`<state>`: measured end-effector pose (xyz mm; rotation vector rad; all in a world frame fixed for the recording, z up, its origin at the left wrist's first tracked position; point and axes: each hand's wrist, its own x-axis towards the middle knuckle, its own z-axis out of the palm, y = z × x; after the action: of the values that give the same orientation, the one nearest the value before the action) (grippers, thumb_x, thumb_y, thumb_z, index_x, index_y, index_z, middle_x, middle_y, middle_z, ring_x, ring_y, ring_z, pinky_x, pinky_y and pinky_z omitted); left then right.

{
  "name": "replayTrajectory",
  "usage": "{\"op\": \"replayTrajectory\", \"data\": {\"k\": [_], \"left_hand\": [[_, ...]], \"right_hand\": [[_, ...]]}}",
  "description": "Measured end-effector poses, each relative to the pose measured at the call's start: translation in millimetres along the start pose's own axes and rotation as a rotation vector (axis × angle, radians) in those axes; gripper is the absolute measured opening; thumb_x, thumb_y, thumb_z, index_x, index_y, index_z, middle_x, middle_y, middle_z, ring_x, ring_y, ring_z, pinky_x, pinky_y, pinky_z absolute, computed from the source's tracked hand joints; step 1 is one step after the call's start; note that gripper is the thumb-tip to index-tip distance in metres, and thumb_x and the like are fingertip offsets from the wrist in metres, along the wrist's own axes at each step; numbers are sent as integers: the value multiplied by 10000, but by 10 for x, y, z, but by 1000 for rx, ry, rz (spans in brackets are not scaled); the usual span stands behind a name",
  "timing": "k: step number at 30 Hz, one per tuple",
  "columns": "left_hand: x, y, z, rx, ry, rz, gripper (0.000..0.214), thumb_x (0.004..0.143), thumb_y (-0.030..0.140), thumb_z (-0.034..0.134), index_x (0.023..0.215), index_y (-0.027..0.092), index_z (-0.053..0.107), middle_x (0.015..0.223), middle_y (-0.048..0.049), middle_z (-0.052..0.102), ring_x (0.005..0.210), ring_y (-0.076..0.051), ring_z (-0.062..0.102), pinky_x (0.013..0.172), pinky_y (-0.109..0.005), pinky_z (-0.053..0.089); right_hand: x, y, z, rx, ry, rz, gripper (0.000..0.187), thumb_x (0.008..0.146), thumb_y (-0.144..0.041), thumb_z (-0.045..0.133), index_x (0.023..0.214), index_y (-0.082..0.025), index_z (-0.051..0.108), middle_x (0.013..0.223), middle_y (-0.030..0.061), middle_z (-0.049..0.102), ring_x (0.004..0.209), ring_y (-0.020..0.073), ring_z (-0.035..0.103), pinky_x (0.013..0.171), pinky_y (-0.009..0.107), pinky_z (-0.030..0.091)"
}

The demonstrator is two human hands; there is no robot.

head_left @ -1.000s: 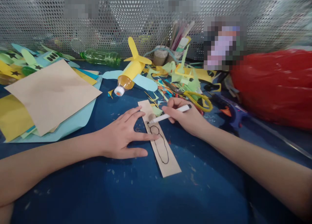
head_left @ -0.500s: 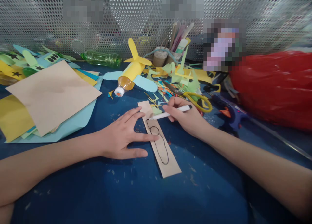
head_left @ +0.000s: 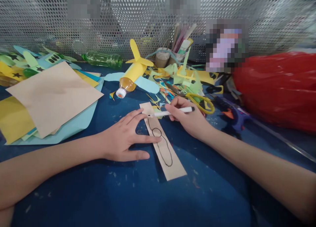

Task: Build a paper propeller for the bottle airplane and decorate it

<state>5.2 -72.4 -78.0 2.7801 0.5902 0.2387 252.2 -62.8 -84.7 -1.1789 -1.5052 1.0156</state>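
A narrow strip of beige paper (head_left: 172, 158) lies slantwise on the blue table, bearing a black outline: a small circle, a long rounded loop below it and a line running up from it. My left hand (head_left: 128, 135) rests flat with spread fingers, its fingertips pressing on the strip's left side. In my right hand (head_left: 187, 116), a white marker (head_left: 161, 113) with a black end is pinched, and its tip touches the strip near the upper left edge. Behind the strip stands a bottle airplane (head_left: 133, 72) with a yellow body, yellow propeller-like fins and light blue wings.
Coloured paper sheets (head_left: 54, 98) are stacked at left. Paper scraps (head_left: 187, 75) and yellow-handled scissors (head_left: 206, 103) lie behind my right hand. A blue glue gun (head_left: 235, 115) and a red plastic bag (head_left: 276, 88) are at right. A green bottle (head_left: 102, 60) lies by the mesh panel.
The marker tip has moved up along the strip, lengthening the black line above the circle. The strip's near end has shifted slightly right. My left hand stays in place.
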Motion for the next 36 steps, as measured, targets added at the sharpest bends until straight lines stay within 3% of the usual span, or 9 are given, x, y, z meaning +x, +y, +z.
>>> {"op": "replayTrajectory", "data": {"k": [6, 13, 16, 23, 36], "left_hand": [[-9, -17, 18, 6, 44, 28, 531, 928, 650, 363, 1404, 438, 464, 1536, -92, 258, 1454, -420, 141, 1116, -675, 221], [-34, 6, 40, 22, 69, -39, 690, 900, 702, 366, 1335, 189, 519, 1522, -206, 316, 1457, -400, 175, 1118, -628, 276], [-39, 18, 34, 20, 60, -59, 721, 897, 709, 363, 1315, 140, 504, 1515, -228, 335, 1461, -391, 182, 1131, -613, 273], [-30, 15, 27, 6, 51, -74, 715, 887, 715, 381, 1300, 147, 510, 1514, -222, 343, 1463, -388, 180, 1130, -612, 277], [-37, -3, 37, 17, 40, -84, 706, 898, 711, 351, 1344, 183, 495, 1539, -211, 283, 1460, -409, 150, 1116, -649, 265]], "right_hand": [[3, 9, -4, 21, -16, 8, 415, 803, -485, 709, 621, -220, 446, 466, -76, 484, 449, 82, 372, 492, 284, 250], [-5, -24, -5, -11, -52, 14, 404, 806, -486, 701, 625, -218, 460, 482, -73, 492, 464, 84, 388, 504, 284, 262], [-8, -29, 0, -29, -49, 14, 400, 808, -488, 699, 630, -218, 463, 490, -69, 496, 471, 86, 393, 508, 284, 271], [3, 1, 1, -11, 27, 16, 397, 808, -502, 697, 660, -227, 452, 506, -70, 497, 478, 92, 398, 501, 286, 266], [-6, -20, -5, -32, -27, 0, 422, 813, -510, 688, 622, -219, 450, 495, -66, 496, 479, 89, 380, 516, 290, 264]]}}
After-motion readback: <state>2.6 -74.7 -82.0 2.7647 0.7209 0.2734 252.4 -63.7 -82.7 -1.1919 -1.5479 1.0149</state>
